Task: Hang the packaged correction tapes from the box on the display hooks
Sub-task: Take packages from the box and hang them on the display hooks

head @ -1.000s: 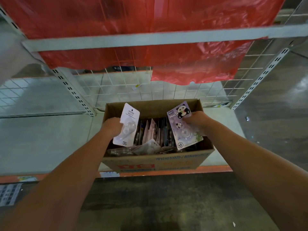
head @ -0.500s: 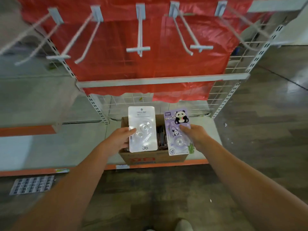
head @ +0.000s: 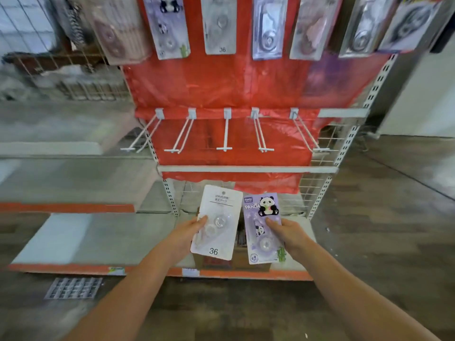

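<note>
L hand (head: 183,233) was seen gripping the white pack (head: 216,222) marked 36, thumb on its face, fingers behind. R hand (head: 289,233) gripped the panda pack (head: 263,228) likewise. Both packs were held upright side by side, nearly touching, long axes vertical, hang-holes up, above the cardboard box (head: 236,263) and hiding most of it. Box sat on the bottom shelf (head: 98,239). Farther up, a row of bare hooks (head: 225,134) was noted projecting from the red sheet (head: 221,84); above, hung packs (head: 219,25) filled the top row.
</note>
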`<action>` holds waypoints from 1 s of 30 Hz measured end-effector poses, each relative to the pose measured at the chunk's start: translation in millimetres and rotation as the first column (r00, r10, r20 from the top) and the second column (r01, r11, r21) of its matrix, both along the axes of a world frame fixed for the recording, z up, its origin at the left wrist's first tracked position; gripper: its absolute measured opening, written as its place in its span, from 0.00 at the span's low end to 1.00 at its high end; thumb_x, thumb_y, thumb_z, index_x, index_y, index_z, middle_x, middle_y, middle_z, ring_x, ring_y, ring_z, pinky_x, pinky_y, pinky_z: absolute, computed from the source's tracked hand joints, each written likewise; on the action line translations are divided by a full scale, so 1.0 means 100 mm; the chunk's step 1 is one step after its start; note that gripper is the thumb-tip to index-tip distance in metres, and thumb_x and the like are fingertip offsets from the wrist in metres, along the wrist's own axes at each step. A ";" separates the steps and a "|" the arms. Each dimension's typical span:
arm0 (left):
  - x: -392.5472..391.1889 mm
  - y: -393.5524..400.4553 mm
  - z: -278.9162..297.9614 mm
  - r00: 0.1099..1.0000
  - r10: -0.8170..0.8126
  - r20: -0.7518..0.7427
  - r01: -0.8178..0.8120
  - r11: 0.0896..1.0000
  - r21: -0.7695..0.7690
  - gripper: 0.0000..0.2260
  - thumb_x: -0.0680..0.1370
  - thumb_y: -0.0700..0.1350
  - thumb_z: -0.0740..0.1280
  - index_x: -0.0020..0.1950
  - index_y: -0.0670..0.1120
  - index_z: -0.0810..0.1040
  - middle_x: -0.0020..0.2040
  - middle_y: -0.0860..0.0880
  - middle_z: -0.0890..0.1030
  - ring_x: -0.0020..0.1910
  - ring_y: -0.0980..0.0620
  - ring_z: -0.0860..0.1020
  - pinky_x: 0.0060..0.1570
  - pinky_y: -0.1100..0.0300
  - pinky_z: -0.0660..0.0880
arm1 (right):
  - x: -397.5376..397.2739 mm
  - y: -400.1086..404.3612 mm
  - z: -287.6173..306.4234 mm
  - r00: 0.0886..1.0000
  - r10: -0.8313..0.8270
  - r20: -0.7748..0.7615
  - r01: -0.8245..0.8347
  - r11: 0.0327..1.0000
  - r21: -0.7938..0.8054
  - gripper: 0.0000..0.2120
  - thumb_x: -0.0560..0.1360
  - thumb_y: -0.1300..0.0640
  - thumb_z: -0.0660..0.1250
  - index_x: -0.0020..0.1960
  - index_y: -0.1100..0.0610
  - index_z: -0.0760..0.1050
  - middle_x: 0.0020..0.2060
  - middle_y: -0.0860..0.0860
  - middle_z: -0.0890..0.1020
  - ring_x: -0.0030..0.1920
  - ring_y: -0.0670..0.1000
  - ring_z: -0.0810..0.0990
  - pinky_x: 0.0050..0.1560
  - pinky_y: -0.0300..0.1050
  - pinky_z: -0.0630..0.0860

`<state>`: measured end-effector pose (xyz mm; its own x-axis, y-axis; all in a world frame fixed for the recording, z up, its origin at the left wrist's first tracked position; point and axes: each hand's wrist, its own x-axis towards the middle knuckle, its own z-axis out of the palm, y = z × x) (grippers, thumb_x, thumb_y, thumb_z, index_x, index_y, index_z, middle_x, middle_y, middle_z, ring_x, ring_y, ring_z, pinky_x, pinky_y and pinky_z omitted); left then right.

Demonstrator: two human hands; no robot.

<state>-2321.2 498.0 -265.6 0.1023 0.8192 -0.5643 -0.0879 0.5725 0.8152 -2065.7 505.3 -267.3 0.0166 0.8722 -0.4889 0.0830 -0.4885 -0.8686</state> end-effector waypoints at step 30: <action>-1.38 0.59 2.37 0.908 0.414 0.061 -0.376 0.743 0.554 0.16 0.78 0.53 0.65 0.58 0.43 0.77 0.52 0.46 0.82 0.51 0.46 0.80 0.54 0.47 0.76 | -1.74 0.80 2.74 0.996 -0.025 -0.091 0.073 0.816 0.573 0.17 0.76 0.52 0.67 0.52 0.68 0.77 0.43 0.62 0.80 0.43 0.52 0.73 0.43 0.46 0.70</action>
